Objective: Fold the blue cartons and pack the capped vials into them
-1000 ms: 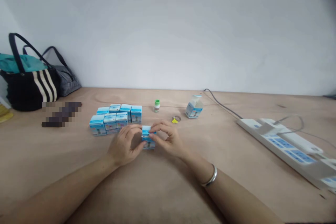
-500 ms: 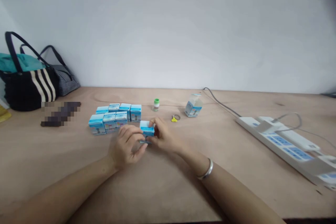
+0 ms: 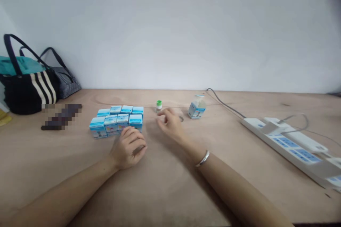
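Meeting a white wall (image 3: 170, 32), the plywood table (image 3: 53, 170) holds cartons (image 3: 114, 124) and bags (image 3: 29, 92).

The left hand (image 3: 129, 149) rested loosely curled; the right hand (image 3: 169, 125) lay farther forward, its fingers (image 3: 162, 119) gently bent.

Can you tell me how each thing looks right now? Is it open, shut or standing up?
Left hand: curled beside the boxes, maybe something dark in its fingers
Right hand: open, near the bottle
Blue-and-white boxes: standing in tight rows
Small bottle: upright, green cap on
Clear-topped box: upright
Power strip: lying flat
Striped bag: upright by the wall
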Tool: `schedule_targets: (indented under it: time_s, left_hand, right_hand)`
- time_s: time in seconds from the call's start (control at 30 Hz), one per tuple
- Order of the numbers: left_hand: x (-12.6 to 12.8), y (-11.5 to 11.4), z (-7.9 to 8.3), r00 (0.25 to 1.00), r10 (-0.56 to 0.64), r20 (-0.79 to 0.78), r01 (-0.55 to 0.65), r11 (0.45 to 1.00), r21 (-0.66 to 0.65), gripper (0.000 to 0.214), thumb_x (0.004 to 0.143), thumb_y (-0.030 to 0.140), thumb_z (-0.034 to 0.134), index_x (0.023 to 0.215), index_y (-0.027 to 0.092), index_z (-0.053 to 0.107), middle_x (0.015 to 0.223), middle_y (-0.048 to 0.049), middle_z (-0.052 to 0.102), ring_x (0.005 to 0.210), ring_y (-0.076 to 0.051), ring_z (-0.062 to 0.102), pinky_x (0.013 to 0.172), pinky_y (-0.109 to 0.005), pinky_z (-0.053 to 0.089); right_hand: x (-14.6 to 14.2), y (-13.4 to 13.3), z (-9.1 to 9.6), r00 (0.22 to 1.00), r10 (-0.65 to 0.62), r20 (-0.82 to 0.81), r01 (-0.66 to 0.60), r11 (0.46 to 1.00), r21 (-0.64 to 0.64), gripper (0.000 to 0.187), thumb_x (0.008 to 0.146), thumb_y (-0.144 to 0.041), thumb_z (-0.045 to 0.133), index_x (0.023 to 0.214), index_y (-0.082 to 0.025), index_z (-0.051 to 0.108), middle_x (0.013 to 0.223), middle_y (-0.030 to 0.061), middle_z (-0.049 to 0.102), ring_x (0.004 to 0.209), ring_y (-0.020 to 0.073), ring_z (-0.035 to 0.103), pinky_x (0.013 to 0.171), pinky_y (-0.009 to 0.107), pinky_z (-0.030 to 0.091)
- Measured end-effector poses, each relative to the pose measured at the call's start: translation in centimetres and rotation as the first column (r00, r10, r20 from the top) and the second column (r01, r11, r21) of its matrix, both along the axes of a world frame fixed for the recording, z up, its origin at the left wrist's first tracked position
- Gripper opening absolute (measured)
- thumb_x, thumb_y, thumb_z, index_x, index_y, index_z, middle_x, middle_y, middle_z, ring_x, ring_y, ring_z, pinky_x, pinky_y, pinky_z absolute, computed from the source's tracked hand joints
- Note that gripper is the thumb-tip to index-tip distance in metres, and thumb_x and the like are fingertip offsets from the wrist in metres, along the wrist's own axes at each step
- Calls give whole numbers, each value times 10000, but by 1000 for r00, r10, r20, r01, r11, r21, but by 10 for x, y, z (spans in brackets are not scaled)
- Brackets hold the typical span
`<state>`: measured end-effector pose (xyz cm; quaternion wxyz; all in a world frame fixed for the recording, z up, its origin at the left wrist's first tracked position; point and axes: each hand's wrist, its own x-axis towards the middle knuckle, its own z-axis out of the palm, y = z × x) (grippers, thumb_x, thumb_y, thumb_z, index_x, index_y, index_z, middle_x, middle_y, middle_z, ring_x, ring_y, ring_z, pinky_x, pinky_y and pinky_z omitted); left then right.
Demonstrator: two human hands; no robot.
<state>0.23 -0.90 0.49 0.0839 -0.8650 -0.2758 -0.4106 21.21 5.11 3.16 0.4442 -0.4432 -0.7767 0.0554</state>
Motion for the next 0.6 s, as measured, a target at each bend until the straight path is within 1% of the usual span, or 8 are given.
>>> schedule_targets:
  time_s: [0.03,0.1,0.17,0.2,0.27,0.33,0.47,0.6]
  left_hand:
    - [1,0,0,1000,-7,-4,7,1000,-7,71,769,172,586,762,241,601,816,-8,659,844,-171,588,896,-399,416]
    - [2,-1,0,1000,-19,-9,19,1000,-19,77,771,171,580,770,243,607,816,-12,660,850,-172,589,902,-402,416]
    - [2,-1,0,999,-30,-23,29,999,-33,78,777,174,575,774,243,612,815,-17,661,851,-175,589,904,-407,417]
    - [2,-2,0,999,-35,-35,34,999,-41,78,780,176,573,775,243,613,814,-19,662,854,-177,589,905,-409,416]
    - [3,-3,0,997,-51,-60,48,997,-54,78,783,176,573,781,242,614,816,-21,663,865,-179,588,908,-412,413]
    - [3,-3,0,995,-68,-76,63,996,-61,81,780,172,579,792,244,615,824,-18,663,882,-180,588,908,-412,413]
    - [3,-4,-1,994,-71,-86,66,996,-63,83,778,180,587,804,250,623,838,-20,661,893,-181,590,919,-415,418]
    - [3,-4,-2,998,-41,-50,39,998,-39,87,780,186,588,834,244,624,906,-42,657,918,-197,588,897,-416,441]
  right_hand:
    - [14,3,2,985,-170,-24,171,984,56,164,780,-246,536,907,-181,617,968,91,528,827,209,529,795,378,444]
    - [42,9,5,871,-487,-64,491,862,125,214,759,-270,548,923,-165,637,1077,138,491,1001,288,478,886,466,382]
    - [65,16,5,741,-671,-9,669,737,97,284,731,-284,563,969,-154,644,1218,174,433,1131,359,383,912,542,319]
    - [74,19,4,702,-711,51,707,704,72,299,724,-292,563,974,-151,647,1257,181,417,1165,379,346,910,564,302]
    - [88,25,0,666,-726,175,730,681,47,291,723,-297,550,955,-153,652,1265,179,445,1200,386,312,923,594,266]
    - [94,29,-4,666,-699,261,706,704,82,264,734,-278,527,936,-159,648,1208,162,520,1225,362,313,973,627,180]
    - [83,24,2,714,-657,240,602,752,268,246,790,-184,454,957,-178,634,1064,106,630,1257,293,359,1046,617,-33]
    - [46,-9,23,842,-514,164,413,810,416,216,850,-195,455,931,-251,648,920,42,668,1030,240,553,1073,549,16]
